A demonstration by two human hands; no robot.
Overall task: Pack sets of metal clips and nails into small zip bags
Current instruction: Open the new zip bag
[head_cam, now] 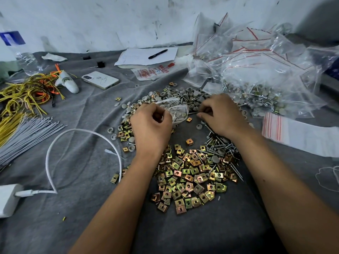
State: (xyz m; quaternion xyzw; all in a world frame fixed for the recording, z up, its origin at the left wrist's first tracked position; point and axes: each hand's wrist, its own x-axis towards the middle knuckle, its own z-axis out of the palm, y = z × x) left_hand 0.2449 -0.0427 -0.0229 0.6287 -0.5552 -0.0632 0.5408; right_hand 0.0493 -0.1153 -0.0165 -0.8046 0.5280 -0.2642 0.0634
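Note:
A heap of brass-coloured square metal clips (185,178) lies on the grey cloth in front of me. Silver nails (222,145) are scattered to its right, and grey round caps (183,96) are piled behind. My left hand (150,125) grips a small clear zip bag (178,111) that holds some grey caps and a nail. My right hand (220,114) rests on the pile just right of the bag, fingers curled and pinching nails at its fingertips. The ends of those fingers are partly hidden.
Filled and empty red-lined zip bags (256,66) are heaped at the back right; a flat stack of bags (286,129) lies at the right. A phone (100,79), paper with a pen (157,54), grey ties (27,132), yellow wires (22,92) and a white charger cable (55,143) lie left.

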